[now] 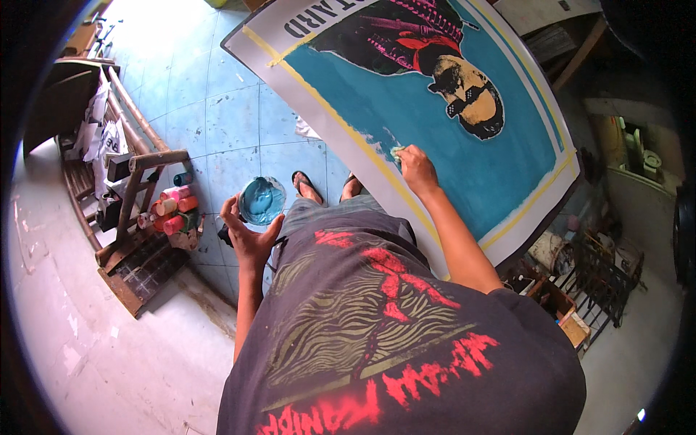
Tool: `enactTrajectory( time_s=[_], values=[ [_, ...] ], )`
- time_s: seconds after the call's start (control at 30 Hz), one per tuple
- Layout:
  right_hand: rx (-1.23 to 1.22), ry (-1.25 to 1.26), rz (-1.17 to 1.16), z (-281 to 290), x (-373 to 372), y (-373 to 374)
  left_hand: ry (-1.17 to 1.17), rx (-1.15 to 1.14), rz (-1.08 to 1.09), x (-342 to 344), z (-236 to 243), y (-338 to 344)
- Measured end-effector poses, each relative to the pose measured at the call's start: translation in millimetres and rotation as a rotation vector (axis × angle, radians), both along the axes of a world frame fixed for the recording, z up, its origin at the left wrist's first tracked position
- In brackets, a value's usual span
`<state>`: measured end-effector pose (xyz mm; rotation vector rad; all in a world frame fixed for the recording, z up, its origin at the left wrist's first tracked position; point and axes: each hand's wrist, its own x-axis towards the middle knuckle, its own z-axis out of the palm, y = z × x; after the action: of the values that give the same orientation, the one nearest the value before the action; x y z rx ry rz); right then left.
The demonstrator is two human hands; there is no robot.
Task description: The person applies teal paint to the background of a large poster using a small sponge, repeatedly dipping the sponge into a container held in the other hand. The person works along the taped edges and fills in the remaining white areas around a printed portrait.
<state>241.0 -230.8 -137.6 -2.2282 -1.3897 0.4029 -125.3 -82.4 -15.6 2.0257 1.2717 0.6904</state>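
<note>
My left hand (251, 238) curls its fingers and thumb round a round clear tub of teal-blue paint (262, 201), held out to my left. My right hand (419, 171) is closed in a pinch on a small pale piece of sponge (396, 153). The sponge is against a large poster-like painting (493, 192), near the left edge of its blue background. Yellow masking tape (341, 125) borders the blue area. Whitish, unevenly covered patches show beside the sponge. A portrait figure with dark glasses (471, 100) is painted higher up.
Several paint bottles (174, 206) stand clustered beside a wooden and bamboo chair (138, 167) at the left. Blue floor tiles (232, 109) lie beneath, with my sandalled feet (308, 190) below the painting. A dark metal rack (598, 279) and boxes crowd the right.
</note>
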Motion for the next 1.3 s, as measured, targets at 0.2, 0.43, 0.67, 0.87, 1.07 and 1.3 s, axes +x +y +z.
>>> enactTrajectory(
  time_s=[0.2,0.43,0.67,0.87,1.07,1.3],
  values=[
    [-0.084,-0.042,0.022,-4,-3,-48,-0.026,0.01,0.0,-9,-1,-13],
    [0.076,-0.041,-0.009,20,10,-17,-0.109,-0.039,0.0,-33,0,-25],
    [0.081,-0.135,0.195,4,43,106,-0.139,-0.007,0.043,-85,-7,-64],
    [-0.097,-0.15,0.344,-11,42,65,0.009,-0.054,0.178,-119,-8,-119],
    [-0.153,-0.074,0.319,2,33,-63,-0.052,-0.156,0.238,-100,-14,-133],
    [-0.316,-0.009,0.273,21,22,-185,-0.024,-0.049,0.181,-69,-8,-122]
  ],
)
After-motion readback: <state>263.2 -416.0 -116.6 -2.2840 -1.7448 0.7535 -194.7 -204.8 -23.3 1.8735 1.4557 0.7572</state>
